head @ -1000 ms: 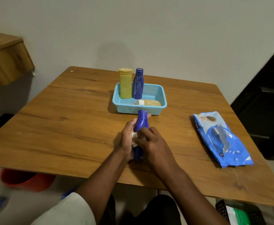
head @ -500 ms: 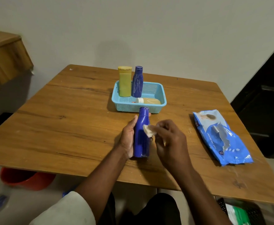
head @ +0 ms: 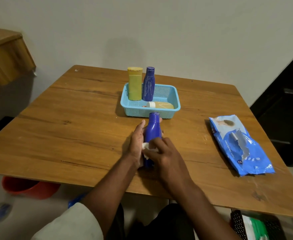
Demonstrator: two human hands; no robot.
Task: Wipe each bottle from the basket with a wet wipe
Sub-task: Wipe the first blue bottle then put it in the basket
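At the near middle of the desk, the left hand wraps its fingers around a blue bottle from behind, cap pointing away toward the basket. The right hand pinches a white wet wipe against the bottle's lower body, fingers curled over it. The bottle looks slick; a hard stroke could, I judge, twist it out of the left hand's hold and send it rolling toward the near desk edge, which lies close behind the wrists. Its cap sits just short of the basket's front wall, so a forward push might knock it. Bare wood lies open to the left. To the right, well apart, lies the wipe packet. In the basket a yellow bottle and a second blue bottle stand upright, touching or nearly so, with a small pale bottle lying flat in front.
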